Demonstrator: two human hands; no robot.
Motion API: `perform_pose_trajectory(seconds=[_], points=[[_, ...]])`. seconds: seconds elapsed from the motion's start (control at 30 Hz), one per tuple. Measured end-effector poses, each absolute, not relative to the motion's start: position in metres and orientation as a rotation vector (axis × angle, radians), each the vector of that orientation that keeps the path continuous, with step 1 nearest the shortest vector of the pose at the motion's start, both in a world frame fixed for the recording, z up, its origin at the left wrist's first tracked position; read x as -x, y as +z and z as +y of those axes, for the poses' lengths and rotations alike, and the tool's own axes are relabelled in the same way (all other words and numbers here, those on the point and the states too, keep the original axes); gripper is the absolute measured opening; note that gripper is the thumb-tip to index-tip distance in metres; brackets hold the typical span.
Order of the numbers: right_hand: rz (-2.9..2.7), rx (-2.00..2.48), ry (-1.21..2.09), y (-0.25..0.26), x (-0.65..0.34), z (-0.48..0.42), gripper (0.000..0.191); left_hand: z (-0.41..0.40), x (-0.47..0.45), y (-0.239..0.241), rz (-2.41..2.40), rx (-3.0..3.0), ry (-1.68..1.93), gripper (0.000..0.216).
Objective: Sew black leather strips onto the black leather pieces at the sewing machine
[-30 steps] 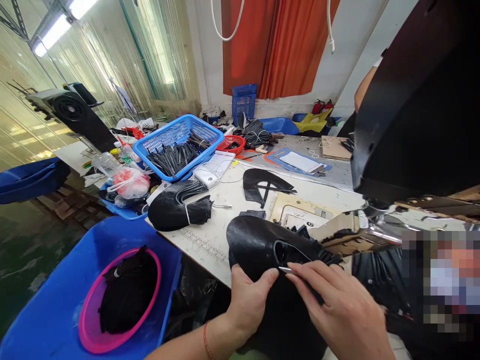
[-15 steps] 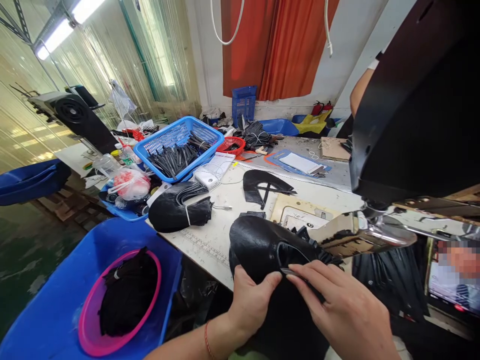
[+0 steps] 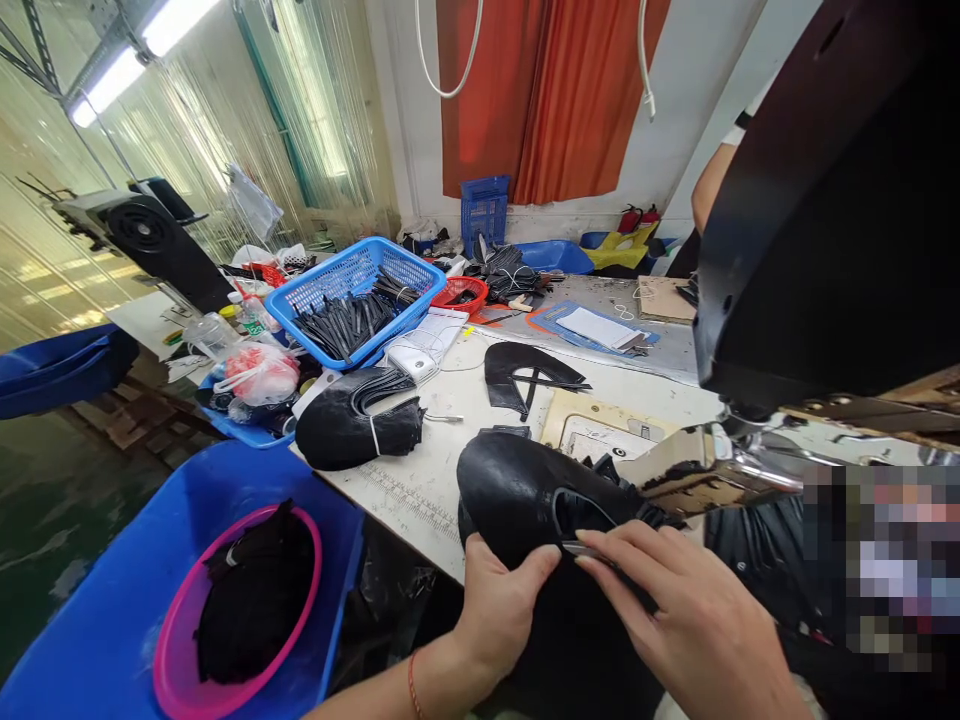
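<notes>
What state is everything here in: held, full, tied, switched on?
left hand: gripping the black shoe upper.
right hand: pinching a thin metal tool at the upper's opening.
blue basket: filled with black strips.
pink bowl: holds black pieces.
black bundle: tied with a white band.
ceiling light: on.

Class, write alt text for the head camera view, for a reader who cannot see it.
Two hands work on a black shoe upper at a table edge: the left hand grips it, the right hand holds a thin metal tool at its opening. Behind stands a blue basket of black strips.
</notes>
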State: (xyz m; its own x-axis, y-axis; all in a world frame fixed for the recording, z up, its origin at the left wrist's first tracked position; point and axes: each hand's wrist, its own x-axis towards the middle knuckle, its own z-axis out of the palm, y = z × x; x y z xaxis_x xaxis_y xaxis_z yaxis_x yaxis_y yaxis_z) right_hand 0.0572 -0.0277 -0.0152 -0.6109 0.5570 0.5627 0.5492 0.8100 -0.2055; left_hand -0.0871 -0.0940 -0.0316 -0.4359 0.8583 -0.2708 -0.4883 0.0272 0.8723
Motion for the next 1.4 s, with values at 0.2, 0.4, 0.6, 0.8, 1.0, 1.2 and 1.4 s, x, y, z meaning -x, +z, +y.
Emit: perform_pose_trajectory(seconds=[0.2, 0.4, 0.6, 0.8, 1.0, 1.2, 1.4], points=[[-2.398, 0.761, 0.044, -0.011, -0.054, -0.025, 0.027, -0.096, 0.089, -0.031, 1.289, -0.466, 1.561, 0.043], [-2.355, 0.783, 0.212, -0.003, -0.065, -0.009, 0.027, -0.096, 0.098, -0.03, 1.214, -0.405, 1.634, 0.049], [-2.488, 0.687, 0.745, 0.001, -0.039, -0.002, 0.018, -0.085, 0.104, -0.029, 1.244, -0.405, 1.67, 0.045], [-2.313, 0.606, 0.127, 0.001, -0.016, -0.032, 0.028, -0.061, 0.117, -0.018, 1.183, -0.503, 1.738, 0.031], [-2.266, 0.738, 0.524, 0.006, -0.028, -0.022, 0.023, -0.068, 0.108, -0.019, 1.248, -0.731, 1.664, 0.029], [-2.378, 0.722, 0.783, 0.022, -0.041, -0.027, 0.026, -0.093, 0.117, -0.011, 1.354, -0.915, 1.579, 0.027], [-2.4, 0.668, 0.745, 0.01, -0.054, -0.042, 0.021, -0.099, 0.116, -0.01, 1.294, -0.793, 1.535, 0.027]])
